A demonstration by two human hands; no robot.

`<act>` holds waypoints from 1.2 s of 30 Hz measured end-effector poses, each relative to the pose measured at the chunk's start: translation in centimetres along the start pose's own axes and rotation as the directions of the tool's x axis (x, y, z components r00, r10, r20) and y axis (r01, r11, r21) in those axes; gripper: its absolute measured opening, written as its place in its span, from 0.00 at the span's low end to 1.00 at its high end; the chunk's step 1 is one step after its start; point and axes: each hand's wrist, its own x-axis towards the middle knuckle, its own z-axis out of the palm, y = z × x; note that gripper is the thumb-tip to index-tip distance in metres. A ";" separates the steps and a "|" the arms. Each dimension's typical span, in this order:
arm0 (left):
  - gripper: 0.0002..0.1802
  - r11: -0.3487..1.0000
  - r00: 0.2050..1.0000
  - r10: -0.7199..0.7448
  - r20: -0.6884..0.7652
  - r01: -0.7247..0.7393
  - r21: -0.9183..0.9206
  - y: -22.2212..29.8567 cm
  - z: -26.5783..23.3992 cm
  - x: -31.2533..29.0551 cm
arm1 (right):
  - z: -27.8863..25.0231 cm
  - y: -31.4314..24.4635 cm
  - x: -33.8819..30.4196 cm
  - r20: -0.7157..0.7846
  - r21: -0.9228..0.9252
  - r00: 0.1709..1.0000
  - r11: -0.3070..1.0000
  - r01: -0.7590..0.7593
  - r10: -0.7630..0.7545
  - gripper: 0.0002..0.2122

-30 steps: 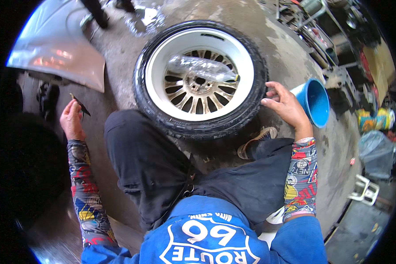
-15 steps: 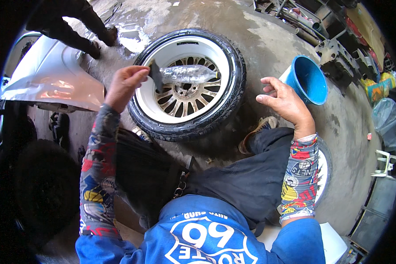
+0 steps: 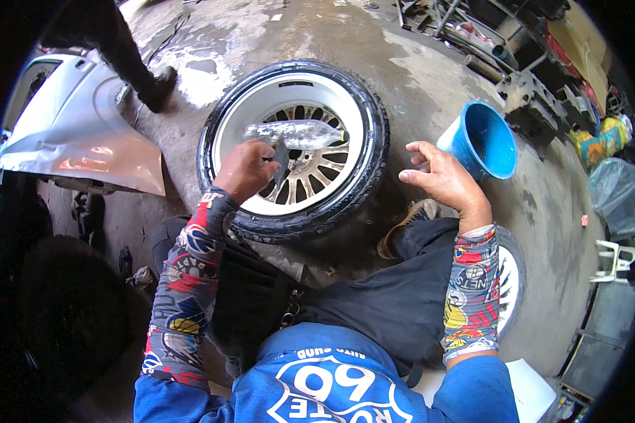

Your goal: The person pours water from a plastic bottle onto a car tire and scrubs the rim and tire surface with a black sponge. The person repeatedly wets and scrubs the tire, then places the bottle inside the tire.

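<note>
A wheel with its black tyre (image 3: pixel 379 127) lies flat on the floor before me, its pale spoked rim (image 3: pixel 261 204) facing up. Across the spokes rests a clear plastic bottle (image 3: pixel 300 132) on its side. My left hand (image 3: pixel 245 169) is over the left part of the rim, pinching a thin dark grey sheet (image 3: pixel 281 163) that looks like sandpaper. Below the bottle, the sheet hangs from my fingertips. My right hand (image 3: pixel 441 176) hovers between the tyre and a blue bucket (image 3: pixel 466 130), fingers apart, holding nothing.
A silver car panel (image 3: pixel 85 137) stands at the left, near a person's dark-trousered leg (image 3: pixel 123 49). Another wheel (image 3: pixel 511 282) lies beside my right arm. Metal parts (image 3: pixel 533 99), bags (image 3: pixel 614 190) and a white plastic chair (image 3: pixel 614 259) line the right side.
My left hand has moved right and nearer to me with the dark grey sheet, across the rim. My right hand stays open in about the same place. The other person's legs have shifted.
</note>
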 end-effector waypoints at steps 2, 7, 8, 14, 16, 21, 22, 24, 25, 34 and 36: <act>0.14 0.992 0.994 0.104 0.013 -0.105 0.064 -0.2 0.6 -0.4 | 0.4 -1.0 0.8 0.011 -0.003 1.000 1.000 0.027 -0.027 0.28; 0.15 0.991 0.967 0.023 0.253 -0.056 0.121 -0.6 1.4 -1.3 | 1.6 -2.9 2.6 0.080 0.032 0.987 0.990 0.141 -0.143 0.27; 0.15 0.989 0.960 0.025 0.277 -0.065 0.134 -0.6 1.5 -1.4 | 1.9 -3.1 3.0 0.083 0.046 0.973 0.976 0.212 -0.215 0.27; 0.17 0.987 0.966 0.073 0.247 -0.105 0.119 -0.5 0.2 -2.0 | 2.9 -4.1 3.7 0.095 -0.038 0.963 0.965 0.259 -0.254 0.28; 0.17 0.988 0.974 0.098 0.205 -0.120 0.099 -0.4 -0.3 -2.0 | 2.8 -4.4 3.8 0.120 -0.067 0.973 0.976 0.207 -0.198 0.29; 0.19 0.989 0.982 0.124 0.139 -0.134 0.063 -0.1 -0.2 -1.9 | 2.8 -5.0 3.5 0.119 -0.066 0.970 0.973 0.223 -0.214 0.29; 0.19 0.989 0.983 0.137 0.121 -0.143 0.042 0.0 0.0 -2.0 | 2.8 -5.0 3.4 0.115 -0.063 0.967 0.969 0.238 -0.230 0.29; 0.20 0.987 0.973 0.145 0.179 -0.156 0.046 0.1 0.3 -1.9 | 2.9 -5.1 3.2 0.135 -0.030 0.967 0.974 0.222 -0.217 0.29; 0.20 0.985 0.970 0.145 0.197 -0.161 0.067 0.2 0.4 -1.9 | 2.9 -5.2 3.1 0.130 -0.043 0.967 0.973 0.225 -0.218 0.29; 0.22 0.983 0.964 0.156 0.217 -0.173 0.065 0.3 1.6 -1.3 | 3.6 -5.5 3.0 0.131 -0.037 0.957 0.963 0.266 -0.259 0.29; 0.22 0.980 0.963 0.140 0.228 -0.168 0.106 0.2 2.1 -1.0 | 3.6 -5.5 3.0 0.130 -0.033 0.956 0.963 0.269 -0.262 0.29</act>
